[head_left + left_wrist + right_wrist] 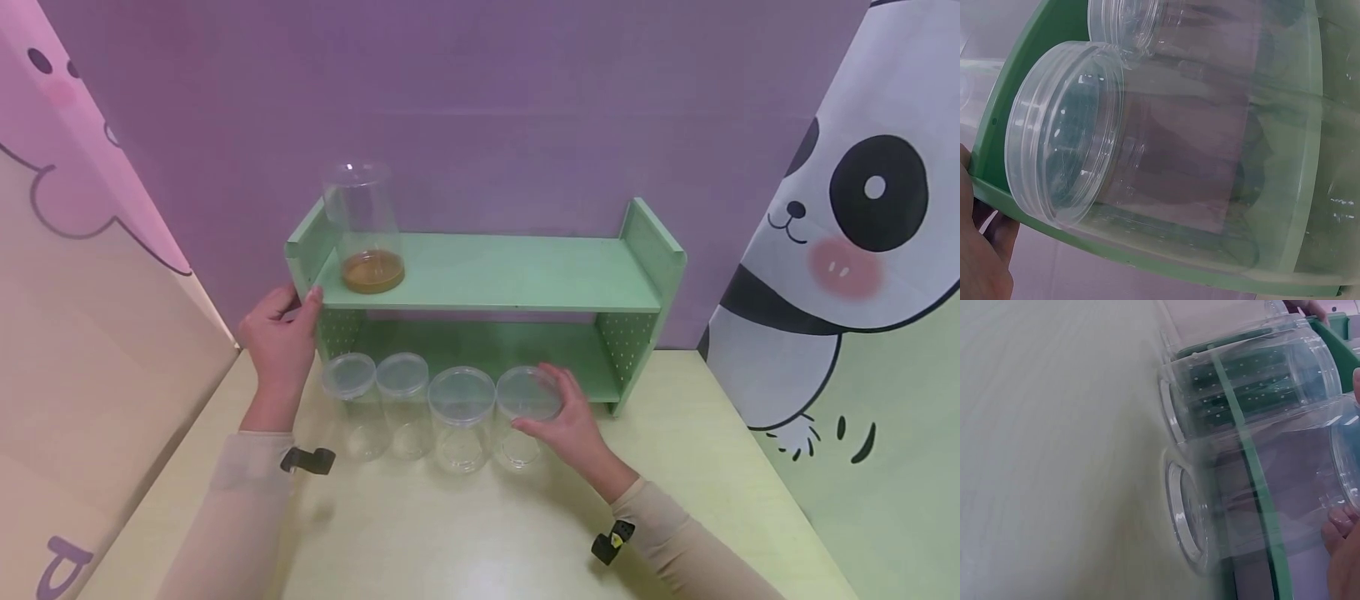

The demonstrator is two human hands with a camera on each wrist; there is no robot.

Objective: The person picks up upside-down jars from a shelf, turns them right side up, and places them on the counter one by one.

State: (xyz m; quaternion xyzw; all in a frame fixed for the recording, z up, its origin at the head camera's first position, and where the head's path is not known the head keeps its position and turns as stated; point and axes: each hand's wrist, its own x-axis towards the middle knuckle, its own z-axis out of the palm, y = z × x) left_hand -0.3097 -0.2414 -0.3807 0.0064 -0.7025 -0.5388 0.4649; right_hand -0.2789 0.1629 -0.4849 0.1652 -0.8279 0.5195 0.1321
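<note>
At the left end of the green two-tier shelf [510, 271], my left hand [281, 343] grips the side panel, thumb on its front edge and fingers behind. My right hand [573, 425] holds the rightmost clear jar [519, 446] around its lidded top, thumb in front and fingers at the far side. That jar stands at the end of a row with several similar lidded jars, all upright before the shelf. In the right wrist view, the fingers [1341, 524] meet the jar near its lid.
A taller clear jar [366, 218] with a brown bottom stands on the upper tier at the left. The lower tier [480, 346] lies behind the row of jars. Printed panels flank the pale table [420, 542], and a purple backdrop [495, 108] rises behind.
</note>
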